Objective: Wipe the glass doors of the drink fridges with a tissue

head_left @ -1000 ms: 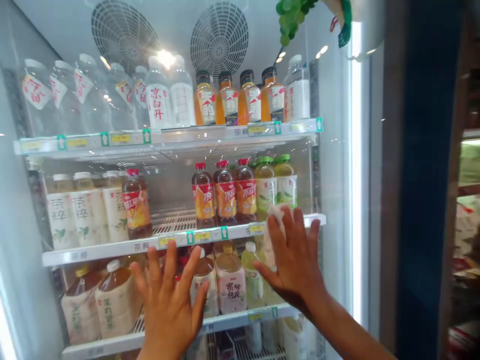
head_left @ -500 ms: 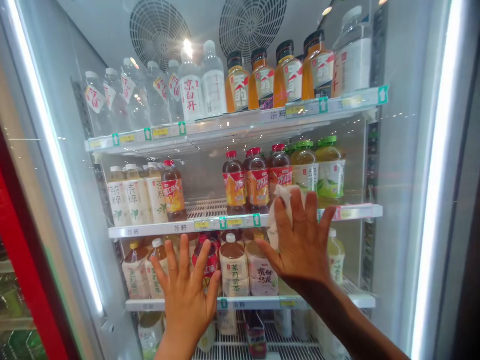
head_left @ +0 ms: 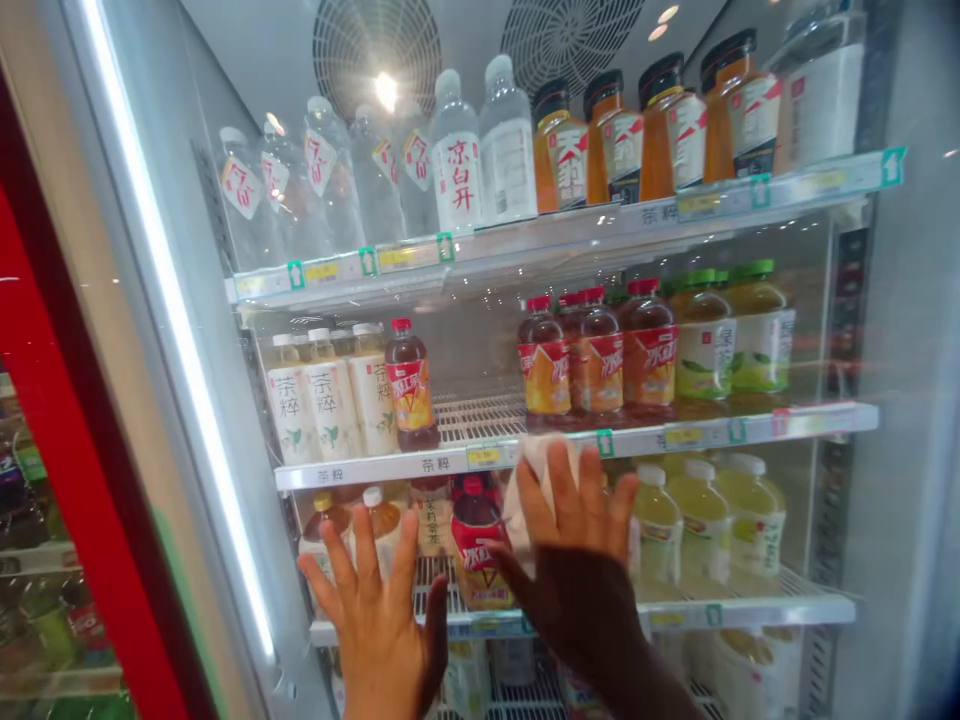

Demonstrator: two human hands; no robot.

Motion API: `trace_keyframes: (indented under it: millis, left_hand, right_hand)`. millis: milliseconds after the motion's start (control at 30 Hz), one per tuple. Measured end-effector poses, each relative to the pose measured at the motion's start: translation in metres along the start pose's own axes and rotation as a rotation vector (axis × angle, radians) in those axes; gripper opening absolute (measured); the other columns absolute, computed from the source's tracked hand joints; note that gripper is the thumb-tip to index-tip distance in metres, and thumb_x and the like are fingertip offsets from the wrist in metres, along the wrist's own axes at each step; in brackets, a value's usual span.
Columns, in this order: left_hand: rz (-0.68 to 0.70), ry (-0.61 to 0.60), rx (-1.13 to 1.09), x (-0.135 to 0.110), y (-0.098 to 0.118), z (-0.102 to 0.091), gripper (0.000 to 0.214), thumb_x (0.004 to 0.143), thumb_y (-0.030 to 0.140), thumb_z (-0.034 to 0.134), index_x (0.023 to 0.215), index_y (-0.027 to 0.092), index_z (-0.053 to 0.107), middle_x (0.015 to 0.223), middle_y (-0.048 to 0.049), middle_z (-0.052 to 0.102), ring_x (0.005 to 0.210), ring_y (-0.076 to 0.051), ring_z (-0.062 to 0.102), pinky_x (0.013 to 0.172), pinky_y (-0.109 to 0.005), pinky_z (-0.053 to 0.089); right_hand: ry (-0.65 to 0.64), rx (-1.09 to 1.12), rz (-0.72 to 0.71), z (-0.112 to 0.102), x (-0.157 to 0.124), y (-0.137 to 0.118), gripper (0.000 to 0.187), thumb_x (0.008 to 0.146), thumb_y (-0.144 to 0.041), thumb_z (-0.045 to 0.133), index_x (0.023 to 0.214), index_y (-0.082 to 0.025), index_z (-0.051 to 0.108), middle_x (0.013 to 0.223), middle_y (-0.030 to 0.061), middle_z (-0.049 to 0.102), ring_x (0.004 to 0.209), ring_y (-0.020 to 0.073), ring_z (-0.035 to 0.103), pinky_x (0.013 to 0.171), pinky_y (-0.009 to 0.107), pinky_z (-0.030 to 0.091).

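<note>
I face the glass door [head_left: 480, 330] of a lit drinks fridge. My left hand [head_left: 379, 610] lies flat on the glass, fingers spread, low and left of centre, in front of the lower shelf. Beside it, my right hand [head_left: 574, 545] presses a white cloth [head_left: 534, 470] against the glass with fingers stretched out; the cloth shows above and left of the fingers. Behind the hands stand a red-capped dark tea bottle [head_left: 476, 545] and pale green bottles [head_left: 701, 520].
Inside are white wire shelves [head_left: 570, 440] with price tags. Clear water bottles [head_left: 457, 170] and orange drinks [head_left: 660, 125] fill the top, cream tea bottles [head_left: 326, 395] the middle left. Two round fan grilles [head_left: 375, 45] sit above. A red frame [head_left: 67, 420] borders the left.
Both hands have slid left and down along the glass, the right hand and cloth dropping from the middle shelf to just below its edge. My view has shifted left, showing more red frame.
</note>
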State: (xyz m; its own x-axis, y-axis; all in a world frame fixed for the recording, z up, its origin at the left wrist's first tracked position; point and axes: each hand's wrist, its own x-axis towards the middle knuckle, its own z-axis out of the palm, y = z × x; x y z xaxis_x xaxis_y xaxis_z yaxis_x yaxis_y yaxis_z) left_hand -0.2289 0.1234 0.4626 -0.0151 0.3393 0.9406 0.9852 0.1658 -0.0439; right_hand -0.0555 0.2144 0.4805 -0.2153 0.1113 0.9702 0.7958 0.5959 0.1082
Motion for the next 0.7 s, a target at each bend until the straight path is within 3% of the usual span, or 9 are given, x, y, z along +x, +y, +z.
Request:
trace_keyframes:
  millis: [100,167,300,433,533,600,700]
  left_hand:
    - [-0.023,-0.009,-0.04,0.001,-0.022,0.001,0.096,0.09,0.02,0.066,0.165,0.038,0.008,0.176,-0.0077,-0.005,0.161,-0.04,-0.008,0.122,-0.08,0.0]
    - [-0.009,-0.014,-0.086,0.003,-0.034,-0.001,0.096,0.091,0.024,0.067,0.164,0.04,0.008,0.176,-0.0064,-0.005,0.161,-0.041,-0.009,0.12,-0.082,0.0]
    - [0.048,-0.017,-0.145,0.005,-0.048,-0.005,0.096,0.091,0.029,0.068,0.165,0.038,0.008,0.175,-0.0076,-0.008,0.16,-0.043,-0.011,0.118,-0.085,0.0]
    - [0.005,-0.013,-0.151,-0.014,-0.047,-0.003,0.093,0.093,0.022,0.063,0.166,0.034,0.007,0.175,-0.0119,-0.007,0.159,-0.045,-0.011,0.115,-0.088,0.007]
    - [-0.063,-0.001,-0.172,-0.029,-0.039,-0.001,0.088,0.094,0.021,0.059,0.166,0.033,0.009,0.175,-0.0139,-0.006,0.158,-0.048,-0.008,0.114,-0.09,0.01]
    - [-0.069,0.005,-0.203,-0.028,-0.032,-0.004,0.087,0.095,0.022,0.059,0.166,0.034,0.01,0.175,-0.0129,-0.007,0.158,-0.049,-0.008,0.114,-0.09,0.008]
    - [-0.04,-0.008,-0.247,-0.017,-0.024,-0.008,0.085,0.095,0.025,0.06,0.165,0.034,0.013,0.174,-0.0113,-0.01,0.157,-0.049,-0.01,0.115,-0.088,0.005]
  right_hand:
    - [-0.037,0.0,-0.015,0.009,-0.022,-0.029,0.087,0.1,-0.047,0.049,0.167,-0.014,0.005,0.173,0.0143,0.003,0.16,0.0396,0.003,0.124,0.075,0.014]
    - [-0.037,-0.021,0.013,0.012,-0.011,-0.043,0.088,0.101,-0.051,0.047,0.168,-0.015,0.003,0.173,0.0145,0.003,0.16,0.0399,0.0,0.124,0.076,0.011]
    - [-0.003,-0.077,0.085,0.015,0.02,-0.062,0.09,0.101,-0.056,0.046,0.167,-0.014,0.001,0.172,0.0197,0.008,0.158,0.0467,0.003,0.118,0.083,0.015]
    - [-0.056,-0.096,0.104,0.025,-0.034,-0.083,0.085,0.103,-0.054,0.038,0.167,-0.009,0.005,0.173,0.0221,0.004,0.158,0.0469,0.001,0.116,0.083,0.021]
    - [-0.068,-0.142,0.11,0.026,-0.059,-0.081,0.086,0.102,-0.059,0.031,0.167,-0.01,0.004,0.173,0.0216,0.008,0.159,0.0449,0.001,0.115,0.082,0.026]
    - [-0.075,-0.186,0.146,0.021,-0.039,-0.067,0.087,0.102,-0.061,0.033,0.167,-0.011,0.004,0.172,0.0228,0.012,0.159,0.0449,0.001,0.116,0.08,0.027]
    - [-0.044,-0.271,0.203,0.014,-0.007,-0.043,0.082,0.104,-0.059,0.029,0.167,-0.01,0.009,0.172,0.0222,0.017,0.16,0.0405,-0.003,0.121,0.074,0.018]
